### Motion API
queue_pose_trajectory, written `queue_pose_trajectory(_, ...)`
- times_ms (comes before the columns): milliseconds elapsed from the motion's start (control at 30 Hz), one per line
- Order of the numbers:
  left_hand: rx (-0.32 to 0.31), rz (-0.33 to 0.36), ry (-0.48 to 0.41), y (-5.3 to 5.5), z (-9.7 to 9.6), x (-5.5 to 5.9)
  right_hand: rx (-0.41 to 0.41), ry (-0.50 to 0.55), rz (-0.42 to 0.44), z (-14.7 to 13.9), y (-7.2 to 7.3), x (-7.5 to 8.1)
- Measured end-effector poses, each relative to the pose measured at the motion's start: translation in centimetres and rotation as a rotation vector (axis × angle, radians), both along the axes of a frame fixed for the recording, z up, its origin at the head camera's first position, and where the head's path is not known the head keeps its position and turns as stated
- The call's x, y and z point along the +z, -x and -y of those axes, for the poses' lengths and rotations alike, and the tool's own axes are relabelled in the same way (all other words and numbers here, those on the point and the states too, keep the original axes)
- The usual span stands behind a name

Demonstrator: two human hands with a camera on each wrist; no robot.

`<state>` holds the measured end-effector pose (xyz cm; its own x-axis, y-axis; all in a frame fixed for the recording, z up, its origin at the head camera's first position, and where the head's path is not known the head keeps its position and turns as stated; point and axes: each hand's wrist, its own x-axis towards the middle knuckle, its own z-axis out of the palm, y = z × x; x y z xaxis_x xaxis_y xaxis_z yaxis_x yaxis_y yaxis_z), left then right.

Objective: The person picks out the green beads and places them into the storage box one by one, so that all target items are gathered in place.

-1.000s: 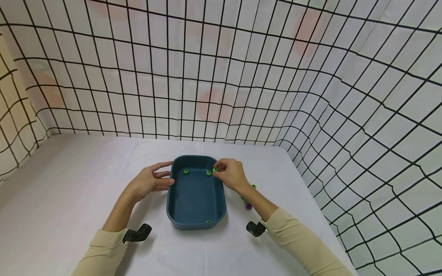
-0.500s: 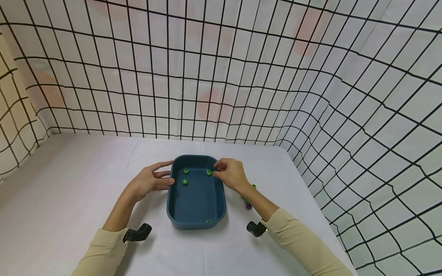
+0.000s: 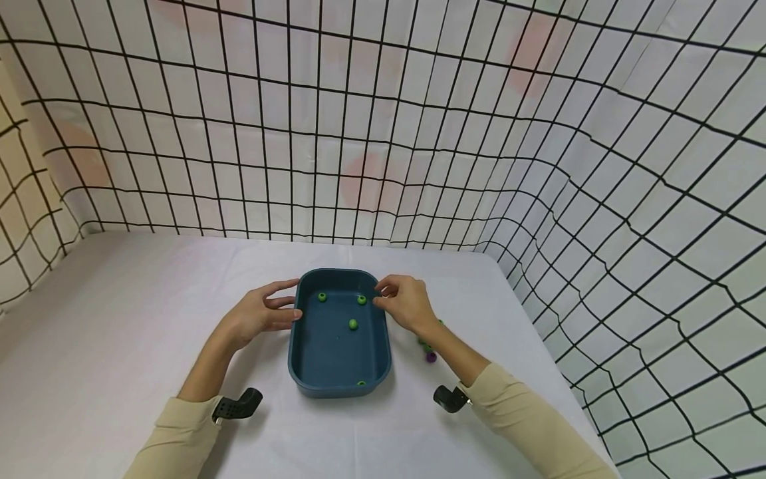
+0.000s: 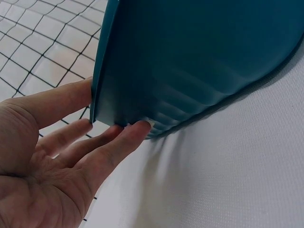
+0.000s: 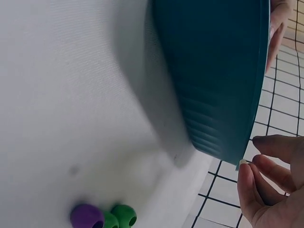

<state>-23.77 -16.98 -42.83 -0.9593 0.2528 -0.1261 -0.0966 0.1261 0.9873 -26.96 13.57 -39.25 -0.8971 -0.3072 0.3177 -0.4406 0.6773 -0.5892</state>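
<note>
A dark teal plastic bin (image 3: pixel 338 359) stands on the cloth with several small green beads inside, one of them a green bead (image 3: pixel 353 324) near its middle. My left hand (image 3: pixel 261 315) holds the bin's left side, thumb over the rim and other fingers against the outer wall. At the far right corner of the rim is my right hand (image 3: pixel 405 303); its fingers are relaxed, with nothing seen between them. Beyond my right wrist, a purple bead (image 3: pixel 431 357) lies on the cloth with green beads, partly covered by the forearm; the right wrist view shows the purple bead (image 5: pixel 87 216) closer.
A white cloth (image 3: pixel 179 279) covers the table. Black wire mesh (image 3: pixel 365 159) rises at the back and along both sides, with white sheeting behind it. Each wrist carries a small black camera (image 3: pixel 239 404).
A green bead left my right fingers and dropped into the bin. It rolled to the left side, then back toward the middle. The right hand has shifted slightly right; the left hand stayed put.
</note>
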Motion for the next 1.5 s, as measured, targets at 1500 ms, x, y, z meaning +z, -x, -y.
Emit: queue_pose_trajectory(1500, -0.006, 0.001, -0.009, -0.1, 0.0, 0.1, -0.086, -0.099, 0.117, -8.8, -3.1, -1.6)
